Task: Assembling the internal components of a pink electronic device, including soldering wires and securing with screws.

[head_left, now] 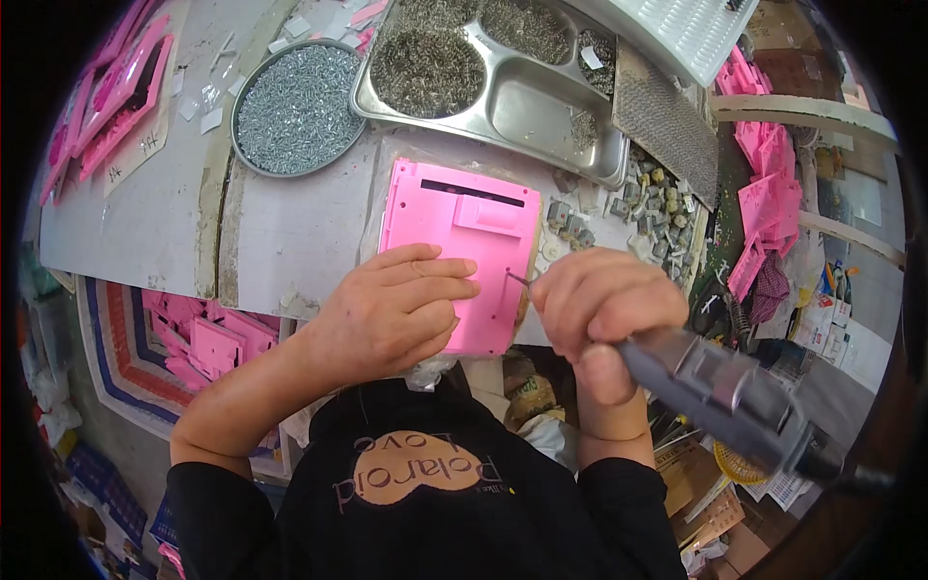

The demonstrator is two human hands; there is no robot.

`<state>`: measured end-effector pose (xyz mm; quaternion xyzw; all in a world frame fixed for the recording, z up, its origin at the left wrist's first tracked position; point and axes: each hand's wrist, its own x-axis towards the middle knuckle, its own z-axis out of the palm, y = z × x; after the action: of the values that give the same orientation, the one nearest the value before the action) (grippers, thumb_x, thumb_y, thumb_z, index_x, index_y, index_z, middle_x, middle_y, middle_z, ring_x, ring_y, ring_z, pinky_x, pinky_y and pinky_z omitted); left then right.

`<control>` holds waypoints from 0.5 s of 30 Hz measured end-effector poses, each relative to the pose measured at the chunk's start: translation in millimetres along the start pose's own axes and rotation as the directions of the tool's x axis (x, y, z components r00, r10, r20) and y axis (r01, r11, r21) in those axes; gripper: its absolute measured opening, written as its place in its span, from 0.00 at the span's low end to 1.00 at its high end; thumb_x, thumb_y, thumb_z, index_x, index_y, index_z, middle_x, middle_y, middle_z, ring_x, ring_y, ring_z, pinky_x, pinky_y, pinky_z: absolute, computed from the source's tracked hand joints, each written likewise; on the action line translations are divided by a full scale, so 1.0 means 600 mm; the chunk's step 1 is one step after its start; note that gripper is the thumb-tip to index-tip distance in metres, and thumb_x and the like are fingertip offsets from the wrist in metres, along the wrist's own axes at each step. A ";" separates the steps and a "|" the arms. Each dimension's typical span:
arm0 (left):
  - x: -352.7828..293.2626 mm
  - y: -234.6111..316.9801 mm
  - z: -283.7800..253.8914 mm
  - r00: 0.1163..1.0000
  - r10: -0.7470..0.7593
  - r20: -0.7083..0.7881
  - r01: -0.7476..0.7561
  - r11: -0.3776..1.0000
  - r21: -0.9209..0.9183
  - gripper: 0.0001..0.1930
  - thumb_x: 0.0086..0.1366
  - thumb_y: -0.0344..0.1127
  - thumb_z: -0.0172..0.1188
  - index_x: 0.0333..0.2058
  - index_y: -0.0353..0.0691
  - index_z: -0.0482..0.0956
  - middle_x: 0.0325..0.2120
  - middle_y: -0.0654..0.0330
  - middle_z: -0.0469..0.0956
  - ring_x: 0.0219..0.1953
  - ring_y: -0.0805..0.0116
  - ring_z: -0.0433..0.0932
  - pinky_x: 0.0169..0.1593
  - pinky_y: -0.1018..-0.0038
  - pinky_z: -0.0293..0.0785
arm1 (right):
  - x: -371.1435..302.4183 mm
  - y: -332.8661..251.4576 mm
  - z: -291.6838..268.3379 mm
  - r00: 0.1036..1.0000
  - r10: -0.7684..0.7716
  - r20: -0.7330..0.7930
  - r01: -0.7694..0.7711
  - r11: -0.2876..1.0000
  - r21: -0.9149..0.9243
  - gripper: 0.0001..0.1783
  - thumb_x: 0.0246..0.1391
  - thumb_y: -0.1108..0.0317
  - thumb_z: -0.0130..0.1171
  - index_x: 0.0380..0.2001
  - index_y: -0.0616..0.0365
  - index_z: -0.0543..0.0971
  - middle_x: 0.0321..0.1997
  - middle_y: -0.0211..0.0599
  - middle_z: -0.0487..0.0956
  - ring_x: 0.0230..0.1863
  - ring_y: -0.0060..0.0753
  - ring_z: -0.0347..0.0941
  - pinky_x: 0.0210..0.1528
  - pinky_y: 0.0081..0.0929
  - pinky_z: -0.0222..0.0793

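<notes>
A pink plastic casing [440, 242] with a dark slot near its top lies flat on the work table in front of me. My left hand [401, 304] rests on its left part, fingers stretched out and pressing down. My right hand [609, 304] is wrapped round a dark electric screwdriver [720, 387], its body pointing to the lower right. The thin bit reaches the right part of the casing, by a small hole there. My right fingers hide the screwdriver's front end.
A round tray of small silver screws [300, 106] stands at the back left. Beside it, a compartmented metal tray [536, 101] holds small metal parts. Loose grey parts [657, 208] lie right of the casing. Pink pieces fill a bin [213, 338] at the left.
</notes>
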<state>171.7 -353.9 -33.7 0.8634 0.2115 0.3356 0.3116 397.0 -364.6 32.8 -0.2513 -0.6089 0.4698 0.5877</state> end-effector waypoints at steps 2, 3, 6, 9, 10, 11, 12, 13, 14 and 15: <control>-0.001 -0.001 0.002 1.000 -0.002 -0.009 0.002 1.000 -0.009 0.10 0.57 0.26 0.68 0.24 0.39 0.73 0.45 0.58 0.85 0.53 0.59 0.84 0.57 0.57 0.78 | 0.003 0.014 0.000 0.996 -0.051 0.071 0.057 0.996 -0.075 0.09 0.51 0.73 0.65 0.28 0.59 0.72 0.16 0.33 0.74 0.15 0.35 0.73 0.24 0.34 0.76; -0.002 -0.001 0.004 1.000 -0.007 -0.015 0.006 1.000 -0.010 0.10 0.57 0.26 0.68 0.23 0.39 0.73 0.45 0.58 0.85 0.53 0.59 0.84 0.57 0.57 0.78 | 0.000 0.018 0.006 0.996 -0.027 0.089 0.038 0.992 -0.118 0.11 0.54 0.69 0.66 0.29 0.56 0.71 0.16 0.31 0.74 0.15 0.33 0.72 0.24 0.34 0.75; -0.003 -0.005 0.005 1.000 -0.006 -0.022 0.005 1.000 -0.013 0.11 0.57 0.26 0.68 0.22 0.40 0.72 0.45 0.58 0.85 0.52 0.59 0.84 0.56 0.58 0.78 | 0.004 0.025 0.005 0.993 0.015 0.117 0.003 0.988 -0.154 0.13 0.56 0.67 0.67 0.29 0.54 0.70 0.15 0.31 0.73 0.15 0.33 0.71 0.24 0.35 0.75; -0.006 -0.002 0.006 1.000 -0.012 -0.017 0.011 1.000 -0.019 0.12 0.57 0.26 0.68 0.22 0.40 0.72 0.45 0.58 0.85 0.52 0.59 0.85 0.56 0.59 0.78 | 0.024 0.018 -0.010 0.989 0.030 0.144 -0.022 0.998 -0.058 0.12 0.56 0.67 0.66 0.30 0.54 0.70 0.15 0.31 0.73 0.14 0.32 0.70 0.23 0.34 0.73; -0.001 -0.004 0.004 1.000 -0.006 -0.022 0.006 1.000 -0.017 0.12 0.56 0.26 0.68 0.22 0.40 0.72 0.45 0.58 0.85 0.52 0.59 0.85 0.55 0.59 0.78 | 0.043 0.006 -0.033 0.989 0.008 0.150 -0.006 1.000 -0.010 0.12 0.56 0.67 0.65 0.30 0.54 0.70 0.15 0.31 0.73 0.14 0.31 0.69 0.23 0.33 0.72; 0.004 -0.007 0.000 1.000 0.005 -0.011 -0.005 1.000 -0.022 0.10 0.56 0.27 0.68 0.24 0.40 0.73 0.46 0.58 0.84 0.53 0.60 0.84 0.57 0.59 0.78 | 0.055 0.005 -0.043 0.993 0.000 0.116 -0.001 1.000 0.005 0.12 0.56 0.67 0.65 0.31 0.55 0.70 0.15 0.30 0.72 0.14 0.30 0.68 0.23 0.33 0.70; 0.001 -0.007 -0.001 1.000 0.002 0.007 -0.001 1.000 -0.026 0.09 0.56 0.29 0.68 0.26 0.40 0.74 0.46 0.58 0.84 0.55 0.60 0.82 0.58 0.60 0.77 | 0.066 0.011 -0.053 0.996 -0.010 0.085 0.008 1.000 0.029 0.12 0.56 0.67 0.64 0.32 0.55 0.70 0.15 0.30 0.72 0.15 0.30 0.67 0.23 0.32 0.69; -0.001 -0.006 -0.001 1.000 -0.001 0.024 0.002 1.000 -0.030 0.08 0.55 0.30 0.68 0.28 0.40 0.75 0.47 0.58 0.83 0.56 0.60 0.81 0.60 0.60 0.76 | 0.074 0.024 -0.055 1.000 -0.006 0.015 0.006 1.000 0.018 0.12 0.57 0.67 0.64 0.33 0.55 0.69 0.15 0.30 0.71 0.15 0.29 0.66 0.23 0.32 0.68; -0.001 -0.004 0.002 1.000 -0.009 0.019 0.010 0.999 -0.032 0.09 0.56 0.29 0.68 0.26 0.40 0.74 0.46 0.58 0.84 0.55 0.61 0.82 0.59 0.60 0.77 | 0.075 0.035 -0.054 1.000 0.011 0.001 -0.011 1.000 0.005 0.12 0.57 0.67 0.63 0.34 0.55 0.69 0.16 0.30 0.70 0.16 0.28 0.66 0.23 0.31 0.67; -0.001 -0.004 0.002 1.000 -0.018 0.008 0.018 0.999 -0.028 0.10 0.56 0.27 0.68 0.24 0.41 0.73 0.46 0.59 0.84 0.54 0.61 0.83 0.57 0.60 0.78 | 0.081 0.049 -0.052 1.000 0.026 -0.006 -0.026 1.000 -0.005 0.12 0.58 0.68 0.63 0.34 0.56 0.68 0.16 0.30 0.70 0.16 0.27 0.65 0.24 0.31 0.67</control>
<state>172.0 -352.9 -36.3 0.8582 0.2133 0.3325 0.3277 410.7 -301.5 26.4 -0.2620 -0.6049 0.4752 0.5827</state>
